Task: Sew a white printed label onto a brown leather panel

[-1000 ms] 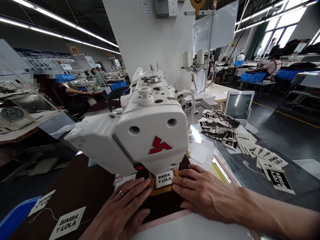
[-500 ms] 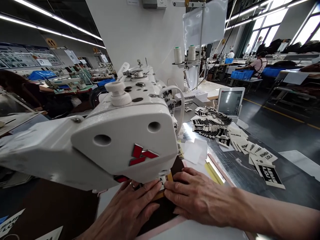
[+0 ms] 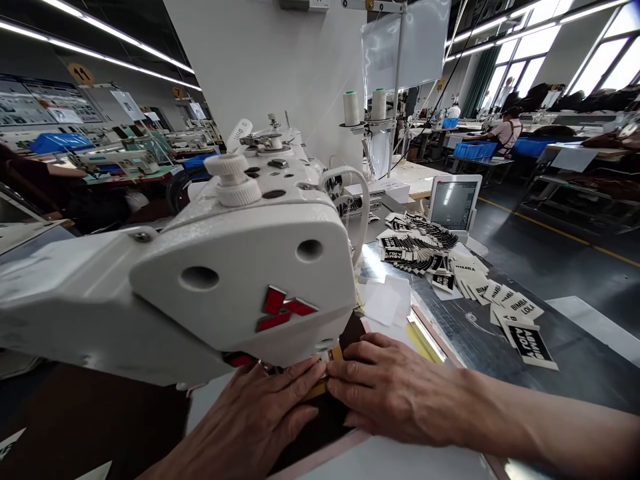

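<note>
My left hand (image 3: 245, 417) and my right hand (image 3: 395, 390) lie flat on a dark brown fabric piece (image 3: 320, 430), fingertips nearly meeting under the white Mitsubishi sewing machine head (image 3: 240, 280). A narrow strip of a yellow-brown frame or template (image 3: 325, 388) shows between my fingers. The woven label that lay there is hidden by the machine head and my hands. The needle area is also out of sight. Neither hand lifts the fabric; both press it down.
Piles of black-and-white labels (image 3: 417, 243) and cream labels (image 3: 500, 300) lie on the metal table (image 3: 575, 353) to the right, near translucent sheets (image 3: 383, 300) and yellow strips (image 3: 425, 340). A screen (image 3: 454, 205) and thread cones (image 3: 361, 105) stand behind. A co-worker (image 3: 506, 132) sits far back.
The label and fabric have slid under the machine head, and the label is now hidden. My hands have drawn closer together beneath it. The view has swung, so the machine head looks larger.
</note>
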Demonstrator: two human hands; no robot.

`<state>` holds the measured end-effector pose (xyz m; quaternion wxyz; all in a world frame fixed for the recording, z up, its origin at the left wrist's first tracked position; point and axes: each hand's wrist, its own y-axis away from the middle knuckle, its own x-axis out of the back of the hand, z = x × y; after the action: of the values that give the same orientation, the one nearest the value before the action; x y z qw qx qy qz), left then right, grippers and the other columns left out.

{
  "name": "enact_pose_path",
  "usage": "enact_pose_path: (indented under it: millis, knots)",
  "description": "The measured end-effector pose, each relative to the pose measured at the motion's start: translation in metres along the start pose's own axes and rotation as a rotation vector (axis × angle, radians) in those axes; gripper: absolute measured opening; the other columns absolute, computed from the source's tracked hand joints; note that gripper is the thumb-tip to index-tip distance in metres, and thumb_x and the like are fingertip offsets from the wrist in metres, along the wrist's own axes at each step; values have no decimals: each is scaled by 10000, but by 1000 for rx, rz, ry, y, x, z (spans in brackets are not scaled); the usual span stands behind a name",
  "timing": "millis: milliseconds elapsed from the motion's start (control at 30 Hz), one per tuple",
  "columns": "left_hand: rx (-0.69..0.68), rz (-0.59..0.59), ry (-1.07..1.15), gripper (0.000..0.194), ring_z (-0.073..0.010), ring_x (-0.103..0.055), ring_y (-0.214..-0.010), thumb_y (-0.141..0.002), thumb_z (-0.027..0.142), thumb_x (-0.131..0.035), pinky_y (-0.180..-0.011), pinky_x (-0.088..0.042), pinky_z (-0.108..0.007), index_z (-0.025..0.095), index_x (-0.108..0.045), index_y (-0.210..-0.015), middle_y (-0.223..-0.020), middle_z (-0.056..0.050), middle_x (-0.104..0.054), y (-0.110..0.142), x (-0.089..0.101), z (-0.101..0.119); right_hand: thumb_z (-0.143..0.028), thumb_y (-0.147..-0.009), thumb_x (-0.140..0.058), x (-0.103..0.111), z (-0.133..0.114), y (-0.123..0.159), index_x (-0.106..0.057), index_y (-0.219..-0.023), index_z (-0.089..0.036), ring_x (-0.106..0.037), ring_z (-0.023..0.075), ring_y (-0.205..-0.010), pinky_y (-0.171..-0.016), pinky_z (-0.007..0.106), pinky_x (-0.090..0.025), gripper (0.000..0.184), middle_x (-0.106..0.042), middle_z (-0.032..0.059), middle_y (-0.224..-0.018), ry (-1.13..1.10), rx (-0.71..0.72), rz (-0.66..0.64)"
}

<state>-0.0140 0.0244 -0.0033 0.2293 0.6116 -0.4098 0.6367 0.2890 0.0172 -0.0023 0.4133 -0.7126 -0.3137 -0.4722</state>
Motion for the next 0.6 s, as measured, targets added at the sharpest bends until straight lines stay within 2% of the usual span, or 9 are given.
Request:
enact_pose_path:
  millis: [133,300,367,467,600]
  knots:
    - [5,-34,43,677,-194,-747,-1184,-1115,464,-577,-908,-581,-298,380,-272,-1713,-1555,59,-631,-3,0,-1,-398,-1174,-475,4,1,-4,-679,-1319,-161,-613,244,-1116,-1049,431,-466,344,-723,107,-1345,31,21,-12]
    - [4,-47,39,627,-201,-730,-1245,-1129,465,-551,-930,-568,-300,349,-324,-1701,-1578,29,-605,-4,-3,-2,-380,-1190,-438,7,2,-4,-645,-1390,-150,-614,231,-1155,-1080,404,-457,368,-733,105,-1339,12,34,-29]
    - [-4,-27,48,632,-213,-708,-1294,-1123,459,-562,-971,-566,-305,344,-330,-1700,-1580,24,-603,-4,-3,-1,-379,-1190,-441,7,2,-2,-635,-1402,-152,-614,235,-1161,-1087,409,-454,366,-736,110,-1338,4,17,-27]
    - [35,-30,133,614,-215,-652,-1388,-1131,436,-541,-1131,-522,-338,379,-320,-1700,-1582,25,-606,-1,-1,4,-388,-1187,-448,4,2,-1,-640,-1387,-165,-613,239,-1163,-1097,411,-446,356,-741,109,-1327,-12,8,-23]
    - [146,-33,283,478,-194,-665,-1374,-1156,452,-452,-1233,-463,-356,431,-453,-1634,-1500,37,-684,15,-1,6,-393,-1188,-445,3,2,-1,-638,-1401,-164,-610,237,-1182,-1108,417,-446,367,-738,104,-1328,-16,2,-21]
